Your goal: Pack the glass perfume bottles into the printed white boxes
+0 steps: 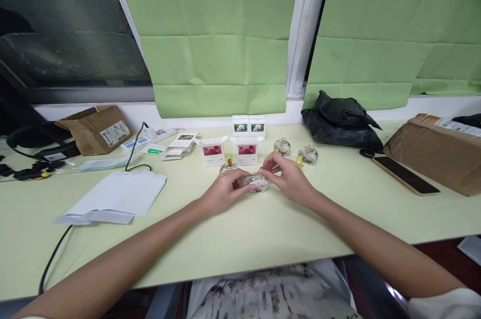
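Low over the table, a round clear-glass perfume bottle (256, 184) lies on its side between my two hands. My left hand (225, 190) is closed around its left side, thumb in front and fingers behind. At its upper right, the fingers of my right hand (283, 175) pinch the neck end; whatever small part they hold there is hidden. Just behind my left hand stands another perfume bottle (229, 163) with a gold top, partly covered. Two white boxes with red flower pictures, a left box (213, 152) and a right box (247, 152), stand behind with flaps open.
Two white-flower boxes (248, 127) stand by the wall. Two more glass bottles, one upright (282, 146) and one beside a gold cap (308, 154), are right of them. A phone (406, 175), cardboard package (436, 151), black bag (341, 121), papers (116, 196) and brown carton (95, 129) lie around.
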### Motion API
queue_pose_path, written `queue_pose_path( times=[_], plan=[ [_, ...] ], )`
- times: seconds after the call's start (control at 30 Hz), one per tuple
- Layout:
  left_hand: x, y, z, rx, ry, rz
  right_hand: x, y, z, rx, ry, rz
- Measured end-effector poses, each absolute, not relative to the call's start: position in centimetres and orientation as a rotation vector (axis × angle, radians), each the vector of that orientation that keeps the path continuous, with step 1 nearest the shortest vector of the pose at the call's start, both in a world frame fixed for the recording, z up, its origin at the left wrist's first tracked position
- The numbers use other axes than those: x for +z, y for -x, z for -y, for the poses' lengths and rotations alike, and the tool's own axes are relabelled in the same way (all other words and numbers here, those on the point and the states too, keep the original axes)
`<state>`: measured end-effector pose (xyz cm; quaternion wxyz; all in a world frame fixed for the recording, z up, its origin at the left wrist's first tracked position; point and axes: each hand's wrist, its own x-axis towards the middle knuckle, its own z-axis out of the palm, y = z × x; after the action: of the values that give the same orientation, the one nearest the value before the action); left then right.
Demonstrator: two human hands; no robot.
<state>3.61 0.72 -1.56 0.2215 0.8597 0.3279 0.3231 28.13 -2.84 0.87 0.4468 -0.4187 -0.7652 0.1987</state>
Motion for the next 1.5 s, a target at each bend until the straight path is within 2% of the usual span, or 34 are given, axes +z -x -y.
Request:
queue_pose_path(
  times=[0.1,0.23,0.37,0.53,0.77,1.0,1.17,1.27,1.5],
  plan=[
    [-1.6,-3.6,-0.7,0.891,-2.385,-0.910,1.5,-28.9,2.7,0.326,1.087,1.981],
    [-1.7,-3.6,-0.7,0.870,-2.376,-0.934,2.7,-31.5,1.6,-0.117,1.327,2.019],
    [-1.9,-3.6,-0.8,0.819,-2.364,-0.952,3.8,-34.5,0.4,-0.260,1.669,2.065],
    [-2.1,-3.5,-1.1,0.766,-2.353,-0.993,4.7,-37.2,0.1,-0.230,1.925,2.138],
    [-1.9,-3.6,-1.1,0.744,-2.332,-0.984,4.1,-39.1,-0.2,0.078,1.974,2.270],
    [-1.8,-3.7,-0.9,0.771,-2.335,-0.961,3.6,-37.9,-0.2,0.077,1.809,2.294],
    [-1.7,-3.8,-0.9,0.756,-2.310,-0.956,3.4,-33.5,0.6,0.167,1.098,2.057],
    [-1.7,-3.7,-0.9,0.756,-2.304,-0.953,2.7,-30.6,1.6,0.133,0.903,1.892],
    [-1.7,-3.7,-0.8,0.752,-2.279,-0.942,0.7,-28.1,2.3,0.214,0.774,1.943]
  ],
)
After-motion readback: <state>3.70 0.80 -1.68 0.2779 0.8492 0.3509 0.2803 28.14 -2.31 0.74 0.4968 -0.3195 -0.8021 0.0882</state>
